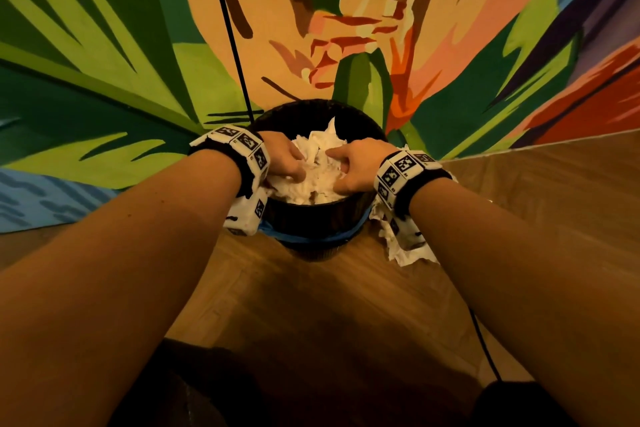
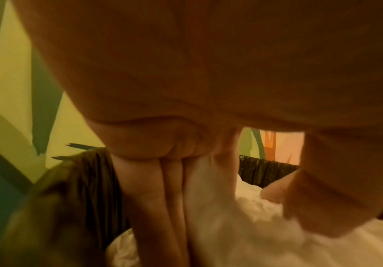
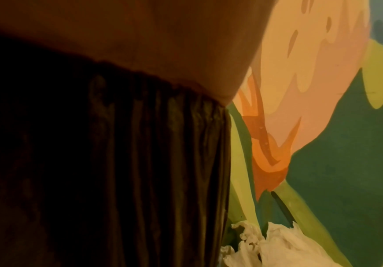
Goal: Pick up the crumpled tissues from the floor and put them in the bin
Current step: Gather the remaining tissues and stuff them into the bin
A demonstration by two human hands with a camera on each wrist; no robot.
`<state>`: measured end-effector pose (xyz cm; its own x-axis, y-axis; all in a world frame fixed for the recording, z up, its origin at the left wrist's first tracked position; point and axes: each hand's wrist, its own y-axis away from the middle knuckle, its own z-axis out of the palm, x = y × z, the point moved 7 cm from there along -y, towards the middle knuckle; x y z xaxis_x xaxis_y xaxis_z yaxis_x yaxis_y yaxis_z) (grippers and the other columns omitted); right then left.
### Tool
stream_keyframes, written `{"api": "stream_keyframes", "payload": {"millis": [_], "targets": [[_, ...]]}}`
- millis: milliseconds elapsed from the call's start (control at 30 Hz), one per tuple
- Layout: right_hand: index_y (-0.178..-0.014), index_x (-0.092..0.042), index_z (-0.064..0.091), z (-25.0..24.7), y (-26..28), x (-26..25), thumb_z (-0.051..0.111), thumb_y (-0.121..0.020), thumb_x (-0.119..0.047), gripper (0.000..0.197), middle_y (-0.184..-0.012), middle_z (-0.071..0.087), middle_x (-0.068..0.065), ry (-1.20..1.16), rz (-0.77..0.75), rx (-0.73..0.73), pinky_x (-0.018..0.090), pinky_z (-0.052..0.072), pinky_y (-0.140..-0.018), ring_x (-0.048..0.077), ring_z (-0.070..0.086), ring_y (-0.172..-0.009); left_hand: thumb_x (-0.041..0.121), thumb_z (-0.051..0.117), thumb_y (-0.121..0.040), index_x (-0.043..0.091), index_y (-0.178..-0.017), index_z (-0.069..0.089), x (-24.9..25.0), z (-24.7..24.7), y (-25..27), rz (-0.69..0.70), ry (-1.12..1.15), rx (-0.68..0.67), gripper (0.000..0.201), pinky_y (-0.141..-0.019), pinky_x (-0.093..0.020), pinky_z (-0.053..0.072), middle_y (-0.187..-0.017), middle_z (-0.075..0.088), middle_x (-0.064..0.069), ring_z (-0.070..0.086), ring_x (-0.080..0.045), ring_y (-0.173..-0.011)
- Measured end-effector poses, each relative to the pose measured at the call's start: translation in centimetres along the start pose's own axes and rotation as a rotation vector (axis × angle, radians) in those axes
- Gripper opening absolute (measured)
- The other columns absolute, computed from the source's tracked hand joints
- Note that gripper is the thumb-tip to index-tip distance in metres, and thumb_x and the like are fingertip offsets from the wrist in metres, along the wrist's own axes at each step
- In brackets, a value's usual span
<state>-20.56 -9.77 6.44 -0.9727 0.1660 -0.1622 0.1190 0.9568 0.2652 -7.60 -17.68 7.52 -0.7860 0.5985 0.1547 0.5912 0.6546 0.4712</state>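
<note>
Both hands reach down into the bin: my left hand presses straight, close-set fingers onto the heap of crumpled tissues, while my right hand digs curled fingers into the same heap from the other side. Behind the bin rises a painted mural wall, a black cable hangs down before it, and one more tissue lies on the wooden floor just right of the bin, partly hidden by my right wrist. That heap fills the upright bin nearly to its rim, one peak poking up toward the wall.
</note>
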Motion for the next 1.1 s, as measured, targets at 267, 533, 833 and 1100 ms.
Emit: {"api": "stream_keyframes", "payload": {"millis": [267, 533, 833, 1100], "targets": [[-0.14, -0.036, 0.048, -0.2, -0.1, 0.5, 0.067, -0.08, -0.019, 0.065, -0.126, 0.06, 0.0, -0.125, -0.005, 0.099, 0.035, 0.055, -0.083, 0.022, 0.058, -0.11, 0.037, 0.072, -0.081, 0.031, -0.145, 0.044, 0.9, 1.5, 0.6, 0.023, -0.139, 0.056, 0.069, -0.097, -0.032, 0.048, -0.146, 0.048, -0.001, 0.052, -0.023, -0.124], [-0.122, -0.031, 0.063, -3.3, 3.6, 2.9, 0.058, -0.08, -0.014, 0.046, -0.079, 0.061, -0.01, -0.446, -0.182, 0.434, 0.024, 0.048, -0.066, 0.005, 0.055, -0.068, 0.049, 0.072, -0.081, 0.029, -0.145, 0.038, 0.8, -0.6, 1.5, 0.007, -0.186, 0.113, 0.075, -0.092, -0.036, 0.048, -0.142, 0.049, -0.005, 0.053, -0.027, -0.12], [-0.089, -0.028, 0.073, -3.3, 7.4, 15.6, 0.058, -0.078, -0.017, 0.021, -0.073, 0.058, -0.012, -0.509, 0.276, 0.575, 0.023, 0.043, -0.065, 0.012, 0.056, -0.072, 0.035, 0.056, -0.087, 0.031, -0.128, 0.056, 12.8, -6.6, 3.8, 0.24, -0.066, 0.453, 0.041, -0.082, -0.036, 0.054, -0.106, 0.066, 0.001, 0.061, -0.022, -0.094], [-0.093, -0.032, 0.069, 8.4, 10.4, 21.6, 0.061, -0.088, -0.019, 0.016, -0.1, 0.064, -0.002, -0.407, 0.553, 0.176, 0.028, 0.046, -0.073, 0.016, 0.059, -0.087, 0.031, 0.057, -0.087, 0.03, -0.108, 0.067, 21.4, 5.2, -0.5, 0.365, 0.27, 0.253, 0.023, -0.082, -0.032, 0.053, -0.09, 0.065, 0.0, 0.062, -0.021, -0.09]]}}
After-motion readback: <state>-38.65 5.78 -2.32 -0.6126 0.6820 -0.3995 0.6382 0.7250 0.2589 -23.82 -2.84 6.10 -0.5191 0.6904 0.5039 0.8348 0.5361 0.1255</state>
